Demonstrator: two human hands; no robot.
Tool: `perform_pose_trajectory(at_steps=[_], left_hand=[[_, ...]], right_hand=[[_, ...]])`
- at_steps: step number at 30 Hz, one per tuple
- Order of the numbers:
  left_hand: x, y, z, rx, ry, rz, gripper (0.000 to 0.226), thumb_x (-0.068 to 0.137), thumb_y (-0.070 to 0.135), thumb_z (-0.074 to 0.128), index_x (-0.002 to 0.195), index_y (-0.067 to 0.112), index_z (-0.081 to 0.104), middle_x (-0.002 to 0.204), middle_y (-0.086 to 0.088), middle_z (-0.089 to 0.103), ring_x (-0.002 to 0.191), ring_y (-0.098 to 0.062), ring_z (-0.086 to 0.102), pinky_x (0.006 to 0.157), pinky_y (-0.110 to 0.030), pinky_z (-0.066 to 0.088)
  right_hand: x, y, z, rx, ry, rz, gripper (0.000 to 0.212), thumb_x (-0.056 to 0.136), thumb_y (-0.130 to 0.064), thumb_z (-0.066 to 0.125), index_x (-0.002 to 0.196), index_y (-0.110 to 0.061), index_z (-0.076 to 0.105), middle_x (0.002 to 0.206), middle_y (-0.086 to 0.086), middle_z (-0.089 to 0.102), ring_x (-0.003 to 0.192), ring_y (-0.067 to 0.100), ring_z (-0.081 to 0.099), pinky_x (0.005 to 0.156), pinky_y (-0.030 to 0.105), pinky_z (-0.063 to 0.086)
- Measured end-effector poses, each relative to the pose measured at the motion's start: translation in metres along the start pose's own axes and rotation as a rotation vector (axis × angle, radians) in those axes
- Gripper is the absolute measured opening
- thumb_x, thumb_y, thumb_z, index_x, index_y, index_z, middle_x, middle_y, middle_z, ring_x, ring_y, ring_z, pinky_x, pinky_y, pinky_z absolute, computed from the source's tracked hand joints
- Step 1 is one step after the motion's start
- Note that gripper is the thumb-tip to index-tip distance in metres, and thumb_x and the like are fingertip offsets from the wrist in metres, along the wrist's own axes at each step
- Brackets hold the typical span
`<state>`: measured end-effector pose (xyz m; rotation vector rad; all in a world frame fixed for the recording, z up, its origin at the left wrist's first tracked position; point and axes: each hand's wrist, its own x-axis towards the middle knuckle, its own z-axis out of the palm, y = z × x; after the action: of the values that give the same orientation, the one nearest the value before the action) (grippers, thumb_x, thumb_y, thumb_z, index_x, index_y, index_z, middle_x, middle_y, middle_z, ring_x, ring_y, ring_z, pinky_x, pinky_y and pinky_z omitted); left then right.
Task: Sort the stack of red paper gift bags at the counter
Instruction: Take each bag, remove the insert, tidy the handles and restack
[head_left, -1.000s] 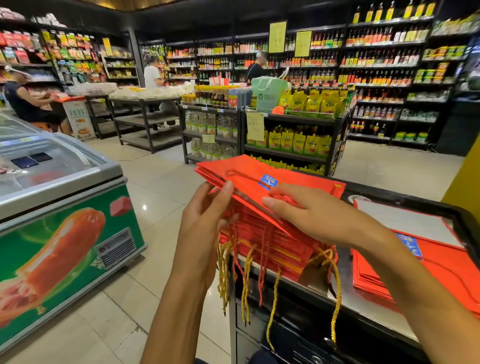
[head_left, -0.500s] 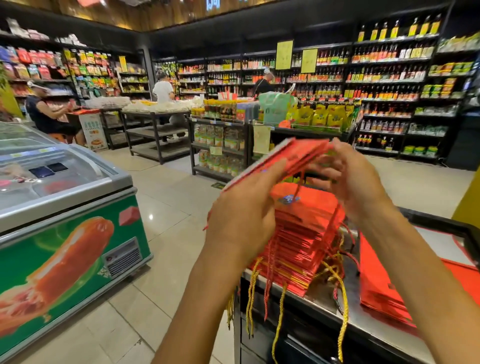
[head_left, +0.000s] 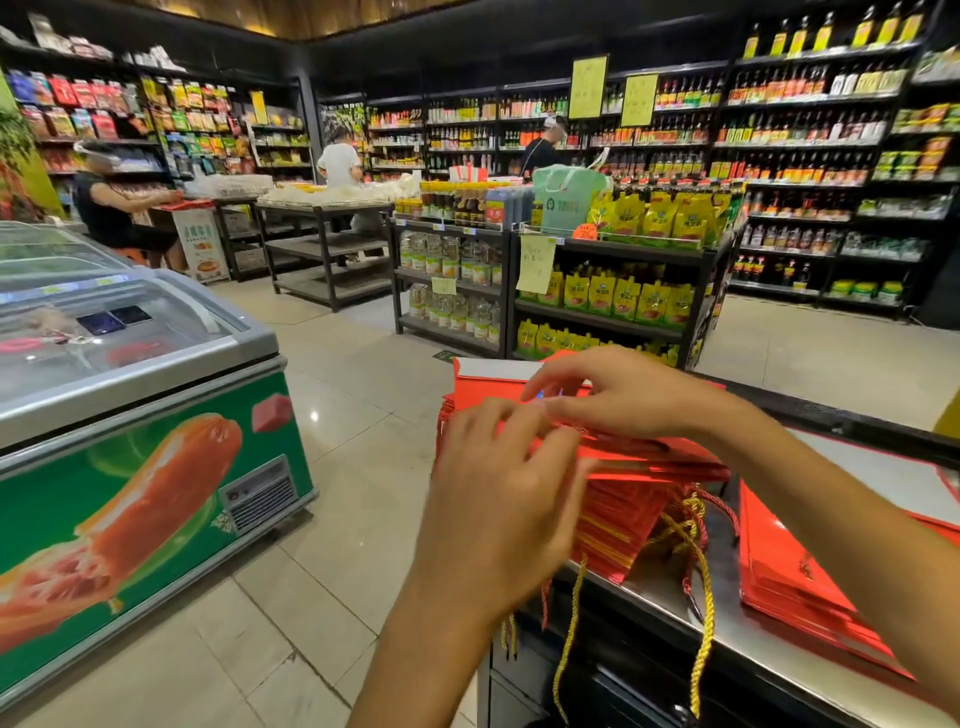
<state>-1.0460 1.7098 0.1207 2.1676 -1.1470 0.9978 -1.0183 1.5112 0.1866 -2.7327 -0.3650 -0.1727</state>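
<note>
Stack of red gift bags (head_left: 618, 525) flat, cord handles toward person.

The steel-topped counter (head_left: 727, 631) carried a tall stack of red gift bags (head_left: 631, 525) at its near corner, cord handles dangling over the edge, and a flatter red pile (head_left: 789, 571) just beside it.

Stack of gift bags (head_left: 623, 519): red throughout, yellow edge stripes down the layered side, a white panel on the far top face, cord handles (head_left: 701, 597) in yellow and red. Second pile of bags (head_left: 789, 561) on the steel-grey counter (head_left: 883, 467): plain red. Freezer (head_left: 130, 493): green front printed with an orange-and-white ice-lolly picture and a red block, grey rim; pouches (head_left: 649, 218) on the mid-aisle rack: yellow with red print.
</note>
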Motion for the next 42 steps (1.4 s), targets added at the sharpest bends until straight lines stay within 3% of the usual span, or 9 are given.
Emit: perform_pose_trajectory(at_steps=[4, 9, 15, 18, 22, 26, 33, 42], left_hand=[[-0.022, -0.027, -0.011, -0.047, 0.037, -0.211, 0.023, 0.095, 0.035, 0.065, 0.109, 0.018, 0.071, 0.109, 0.005, 0.063, 0.107, -0.018, 0.054, 0.087, -0.039, 0.05], [-0.038, -0.034, -0.009, -0.207, 0.001, -0.279, 0.02, 0.096, 0.034, 0.065, 0.109, 0.019, 0.07, 0.107, 0.013, 0.061, 0.1, -0.008, 0.057, 0.085, -0.023, 0.049], [-0.047, -0.036, -0.003, -0.229, 0.025, -0.304, 0.017, 0.095, 0.03, 0.067, 0.106, 0.019, 0.072, 0.107, 0.012, 0.064, 0.101, -0.005, 0.057, 0.088, -0.009, 0.04], [-0.05, -0.036, 0.001, -0.233, 0.041, -0.291, 0.016, 0.095, 0.029, 0.067, 0.106, 0.019, 0.072, 0.107, 0.012, 0.063, 0.101, -0.005, 0.057, 0.089, -0.009, 0.04], [-0.052, -0.036, 0.005, -0.237, 0.049, -0.291, 0.015, 0.095, 0.029, 0.067, 0.105, 0.019, 0.072, 0.107, 0.012, 0.063, 0.102, -0.005, 0.056, 0.089, -0.009, 0.039], [-0.053, -0.036, 0.006, -0.23, 0.06, -0.271, 0.013, 0.095, 0.027, 0.068, 0.102, 0.017, 0.073, 0.105, 0.01, 0.063, 0.1, -0.008, 0.057, 0.086, -0.017, 0.045], [-0.054, -0.035, 0.005, -0.213, 0.058, -0.242, 0.01, 0.095, 0.023, 0.07, 0.1, 0.015, 0.073, 0.104, 0.008, 0.063, 0.098, -0.011, 0.058, 0.082, -0.025, 0.048], [-0.055, -0.035, 0.005, -0.215, 0.066, -0.258, 0.013, 0.096, 0.023, 0.068, 0.105, 0.014, 0.072, 0.107, 0.007, 0.063, 0.101, -0.012, 0.058, 0.086, -0.024, 0.048]], right_hand=[[0.021, -0.02, 0.006, -0.03, -0.032, -0.094, 0.033, 0.089, -0.062, 0.064, 0.11, -0.037, 0.072, 0.088, -0.01, 0.068, 0.084, 0.009, 0.064, 0.077, 0.041, 0.054], [0.031, -0.028, 0.021, -0.113, -0.051, -0.178, 0.009, 0.091, -0.036, 0.075, 0.094, -0.028, 0.073, 0.077, -0.008, 0.067, 0.071, 0.006, 0.06, 0.063, 0.027, 0.046], [0.005, 0.014, -0.014, -0.185, -0.174, -0.008, 0.01, 0.087, -0.032, 0.076, 0.082, -0.03, 0.067, 0.08, -0.009, 0.068, 0.076, 0.01, 0.063, 0.076, 0.047, 0.054], [-0.012, 0.032, -0.033, -0.207, -0.244, 0.044, 0.011, 0.085, -0.036, 0.078, 0.089, -0.039, 0.068, 0.089, -0.011, 0.068, 0.083, 0.008, 0.063, 0.08, 0.047, 0.053], [-0.011, 0.024, -0.032, -0.181, -0.143, -0.004, 0.026, 0.086, -0.05, 0.075, 0.109, -0.042, 0.066, 0.105, -0.016, 0.064, 0.099, 0.005, 0.059, 0.089, 0.04, 0.051], [0.0, -0.002, -0.007, -0.059, -0.16, -0.137, 0.04, 0.086, -0.06, 0.071, 0.121, -0.043, 0.066, 0.109, -0.021, 0.063, 0.1, -0.003, 0.058, 0.084, 0.022, 0.047], [0.011, -0.017, 0.02, 0.016, -0.123, -0.272, 0.004, 0.088, -0.035, 0.079, 0.091, -0.035, 0.077, 0.09, -0.011, 0.064, 0.084, 0.01, 0.061, 0.072, 0.027, 0.047], [-0.004, -0.027, 0.001, -0.198, -0.16, -0.351, 0.004, 0.097, -0.024, 0.068, 0.096, -0.026, 0.071, 0.085, -0.017, 0.069, 0.078, 0.0, 0.062, 0.073, 0.027, 0.051]])
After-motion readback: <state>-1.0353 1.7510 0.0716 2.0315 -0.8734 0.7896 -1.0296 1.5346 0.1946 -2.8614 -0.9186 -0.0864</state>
